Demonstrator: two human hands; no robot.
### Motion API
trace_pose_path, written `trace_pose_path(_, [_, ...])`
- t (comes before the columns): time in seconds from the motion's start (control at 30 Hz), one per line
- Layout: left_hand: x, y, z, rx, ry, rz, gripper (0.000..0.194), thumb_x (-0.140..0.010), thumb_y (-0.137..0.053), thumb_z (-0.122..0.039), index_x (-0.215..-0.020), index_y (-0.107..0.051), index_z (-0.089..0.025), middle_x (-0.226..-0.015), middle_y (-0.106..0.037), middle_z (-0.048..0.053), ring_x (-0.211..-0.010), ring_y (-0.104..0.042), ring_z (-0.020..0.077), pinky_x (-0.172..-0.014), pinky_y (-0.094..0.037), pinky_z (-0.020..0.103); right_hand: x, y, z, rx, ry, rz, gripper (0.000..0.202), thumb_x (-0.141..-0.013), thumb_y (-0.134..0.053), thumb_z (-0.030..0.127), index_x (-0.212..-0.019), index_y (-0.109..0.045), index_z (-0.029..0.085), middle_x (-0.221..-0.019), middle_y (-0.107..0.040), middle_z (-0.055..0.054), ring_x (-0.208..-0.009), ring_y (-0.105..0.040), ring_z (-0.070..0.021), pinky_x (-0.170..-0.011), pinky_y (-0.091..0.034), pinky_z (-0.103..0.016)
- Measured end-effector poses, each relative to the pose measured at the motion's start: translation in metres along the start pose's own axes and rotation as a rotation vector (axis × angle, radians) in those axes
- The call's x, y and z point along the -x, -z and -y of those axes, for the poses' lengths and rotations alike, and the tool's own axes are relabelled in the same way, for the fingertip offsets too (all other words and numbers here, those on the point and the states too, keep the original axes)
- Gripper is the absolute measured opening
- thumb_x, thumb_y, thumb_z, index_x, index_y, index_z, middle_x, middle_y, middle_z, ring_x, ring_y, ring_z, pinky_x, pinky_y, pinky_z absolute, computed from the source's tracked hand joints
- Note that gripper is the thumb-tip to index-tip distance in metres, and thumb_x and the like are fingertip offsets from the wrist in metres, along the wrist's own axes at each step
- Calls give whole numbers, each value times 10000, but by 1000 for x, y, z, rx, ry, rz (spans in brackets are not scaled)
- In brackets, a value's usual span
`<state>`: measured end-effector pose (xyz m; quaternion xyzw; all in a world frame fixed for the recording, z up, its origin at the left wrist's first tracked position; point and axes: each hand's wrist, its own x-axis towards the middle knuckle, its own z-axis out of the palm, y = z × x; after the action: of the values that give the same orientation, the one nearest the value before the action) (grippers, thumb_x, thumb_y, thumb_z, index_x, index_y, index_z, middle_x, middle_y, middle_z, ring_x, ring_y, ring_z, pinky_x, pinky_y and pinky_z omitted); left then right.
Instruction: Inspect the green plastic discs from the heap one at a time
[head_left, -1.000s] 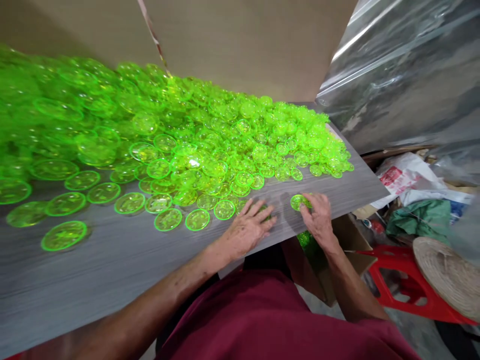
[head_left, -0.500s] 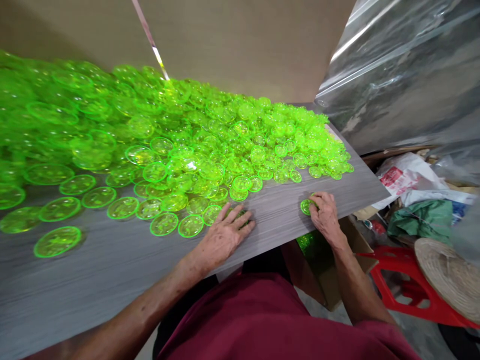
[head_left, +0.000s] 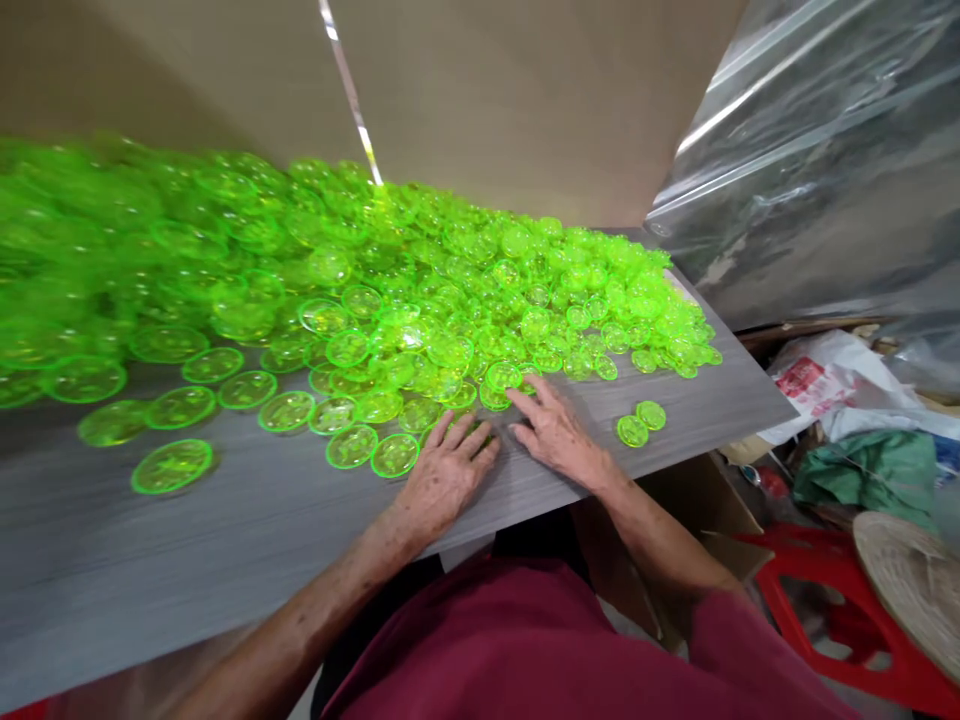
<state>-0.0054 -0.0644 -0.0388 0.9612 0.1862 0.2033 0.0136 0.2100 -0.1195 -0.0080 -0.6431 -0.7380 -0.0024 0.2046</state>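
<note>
Lone disc: a green disc [head_left: 172, 466] lies flat near the left of the table [head_left: 247, 550], in front of the heap [head_left: 442, 300] and well apart from both hands.
Heap's front edge: loose round discs, some overlapping, running rightward to the fingers; being round, they offer no long axis.
Disc beside the left hand: the front-row disc [head_left: 395, 455] is just left of the left hand [head_left: 441, 478], flat on the table, and much nearer to it than to the other hand.
Left fingers: spread, palm down, at the heap's front edge; green shows by the fingertips, but whether they press on a disc I cannot tell.
Between the hands: a narrow strip of bare table, with the heap's edge beyond it.
Right hand [head_left: 559, 437]: reaches leftward and away from the body, thumb and forefinger apart — open, with no grip to be seen.
Disc at the right fingertips: the bright-rimmed disc [head_left: 504, 376] is just left of the forefinger tip; contact is unclear. The right hand looks the nearer one.
Pair on the right: two flat discs, a nearer one [head_left: 632, 430] and a farther one [head_left: 651, 415], side by side on a slant — right of the right hand, apart from the heap, and on the side its fingers point away from.
</note>
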Motion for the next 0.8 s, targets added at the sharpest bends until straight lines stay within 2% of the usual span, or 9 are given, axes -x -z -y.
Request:
trace_pose_path(0.07, [6,-1,5,43,47,-40,284,-977,-551,-133,-1150,-767,-195,-1295,-733,143,-1333,-600,374,-1170,-399,651,-7,-3,8,47,2,56,452,-925,-686,232,-1371,-608,219,-1389,-566,-185,-1205,-585,-347,-967,-553,-529])
trace_pose_path(0.23, [13,1,12,46,130,-117,266,-986,-547,-185,-1127,-773,-187,-1296,-730,158,-1305,-616,378,-1146,-418,661,-2,-2,5,87,25,110,149,-927,-673,172,-1062,-724,211,-1200,-662,-133,-1092,-612,-300,-924,-554,-472])
trace_pose_path(0.4, [13,6,13,26,142,-115,228,-963,-617,-239,-1138,-755,-192,-1314,-721,148,-1291,-619,358,-1140,-444,611,16,-3,-8,66,11,-55,184,-917,-602,90,-966,-737,204,-1172,-676,-133,-1098,-619,-288,-967,-555,-477])
trace_pose_path(0.57, [9,9,8,50,145,-126,229,-948,-656,-272,-1123,-752,-161,-1293,-721,170,-1262,-613,373,-1094,-468,588,28,-6,-17,-89,77,-267,206,-958,-553,115,-1039,-726,192,-1216,-670,-135,-1116,-664,-240,-960,-594,-410])
trace_pose_path(0.67, [2,13,5,39,182,-158,205,-957,-642,-240,-1115,-752,-169,-1274,-730,155,-1219,-627,348,-1015,-508,527,34,-4,-17,-146,53,-329,212,-965,-562,125,-1094,-709,207,-1205,-677,-116,-1087,-694,-206,-948,-606,-373])
trace_pose_path(0.8, [-15,20,2,-20,181,-137,222,-973,-617,-211,-1143,-750,-160,-1239,-742,156,-1155,-637,329,-927,-519,465,40,-2,-13,-156,-47,-353,203,-941,-590,140,-1082,-716,217,-1113,-698,-100,-1051,-702,-219,-932,-606,-374])
